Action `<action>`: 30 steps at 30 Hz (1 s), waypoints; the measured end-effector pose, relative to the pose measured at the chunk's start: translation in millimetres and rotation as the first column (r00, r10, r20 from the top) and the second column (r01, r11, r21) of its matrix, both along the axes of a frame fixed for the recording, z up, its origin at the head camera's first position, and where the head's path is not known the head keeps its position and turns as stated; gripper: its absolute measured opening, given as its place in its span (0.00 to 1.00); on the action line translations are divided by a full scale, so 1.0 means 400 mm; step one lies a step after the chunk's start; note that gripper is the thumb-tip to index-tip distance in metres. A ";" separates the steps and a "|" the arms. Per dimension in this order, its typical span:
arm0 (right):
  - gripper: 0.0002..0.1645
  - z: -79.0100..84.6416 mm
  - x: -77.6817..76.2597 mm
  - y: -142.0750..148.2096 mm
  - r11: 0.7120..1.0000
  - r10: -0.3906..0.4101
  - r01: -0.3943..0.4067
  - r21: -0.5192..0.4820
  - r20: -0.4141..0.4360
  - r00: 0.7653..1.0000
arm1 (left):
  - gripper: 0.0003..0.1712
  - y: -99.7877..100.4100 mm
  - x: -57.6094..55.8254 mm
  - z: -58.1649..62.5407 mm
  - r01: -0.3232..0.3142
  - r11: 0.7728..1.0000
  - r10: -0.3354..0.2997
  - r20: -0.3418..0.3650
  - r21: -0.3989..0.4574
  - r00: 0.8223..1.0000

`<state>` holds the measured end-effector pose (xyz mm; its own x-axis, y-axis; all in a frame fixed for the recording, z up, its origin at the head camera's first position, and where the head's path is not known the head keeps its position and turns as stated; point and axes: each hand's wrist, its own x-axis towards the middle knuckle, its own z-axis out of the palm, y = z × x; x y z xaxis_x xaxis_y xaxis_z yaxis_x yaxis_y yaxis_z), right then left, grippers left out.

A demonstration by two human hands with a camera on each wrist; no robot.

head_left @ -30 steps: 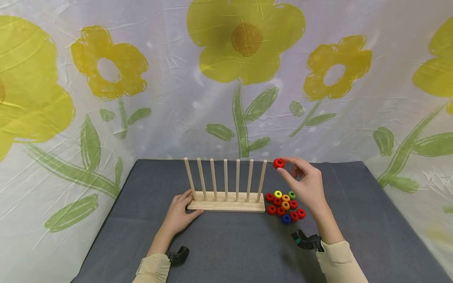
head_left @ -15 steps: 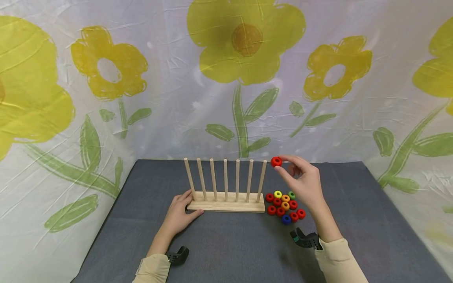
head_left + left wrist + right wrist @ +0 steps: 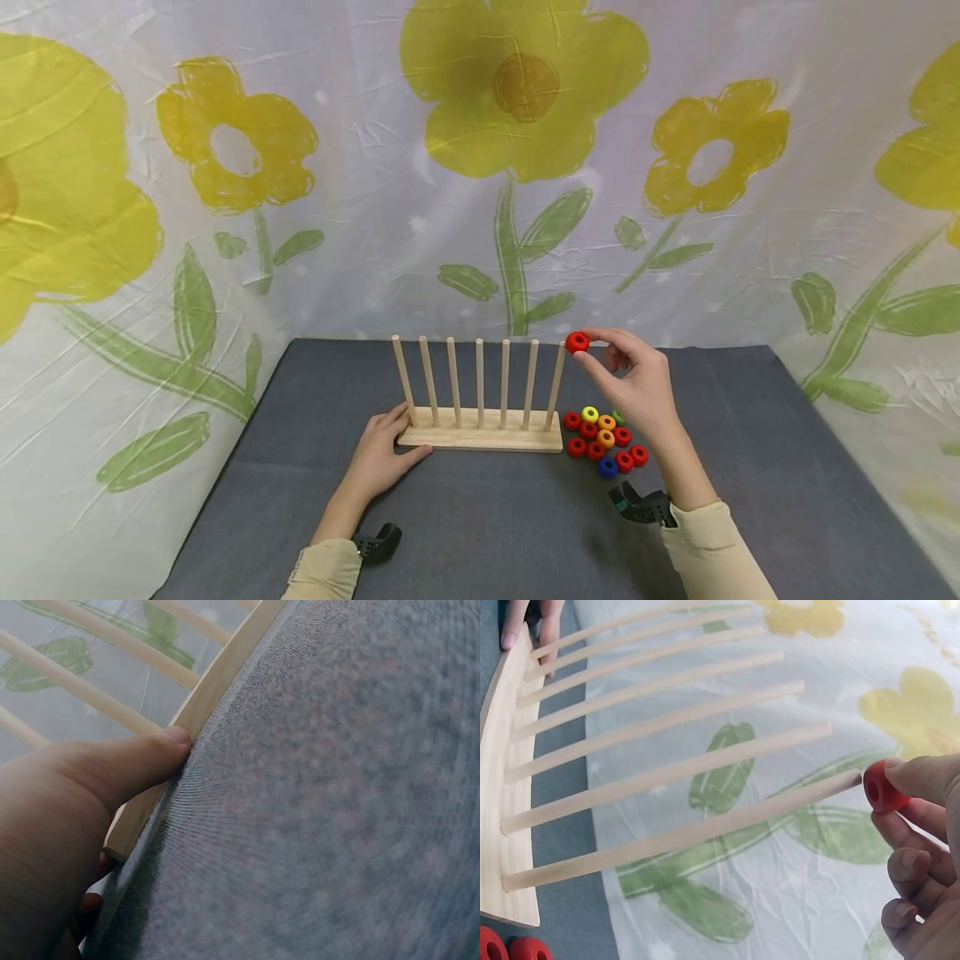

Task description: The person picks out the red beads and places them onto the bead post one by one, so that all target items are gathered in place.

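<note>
In the head view a pale wooden peg stand has a row of several upright bare pegs. My left hand holds the left end of its base. The left wrist view shows the thumb against the base's front edge, while the other fingers are mostly hidden behind the end. Between thumb and forefinger, my right hand pinches a red ring bead. This bead is at the tip of the rightmost peg. In the right wrist view the bead appears just beside the peg's tip.
Just right of the stand, loose ring beads lie in a cluster: several red ones, a blue one, a yellow one, two orange ones and a partly covered green one. A dark cloth covers the table. Behind hangs a flower-patterned sheet.
My right hand has moved slightly left with the red ring bead, from beside the rightmost peg to its tip. The left hand stays on the stand.
</note>
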<state>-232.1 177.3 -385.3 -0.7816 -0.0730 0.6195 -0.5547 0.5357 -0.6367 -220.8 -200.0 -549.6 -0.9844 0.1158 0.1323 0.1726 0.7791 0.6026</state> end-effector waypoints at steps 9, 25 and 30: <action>0.18 0.000 -0.006 -0.009 1.000 0.005 -0.005 -0.002 0.011 1.000 | 0.46 -0.002 -0.001 -0.002 0.002 1.000 -0.002 -0.003 -0.003 1.000; 0.18 0.003 -0.015 -0.018 1.000 0.015 -0.015 -0.005 0.031 0.999 | 0.45 0.000 0.001 -0.003 0.001 1.000 -0.001 -0.004 0.007 1.000; 0.19 0.003 -0.018 -0.020 1.000 0.023 -0.022 -0.008 0.028 0.999 | 0.45 0.001 0.002 -0.001 0.004 1.000 -0.004 -0.007 0.010 1.000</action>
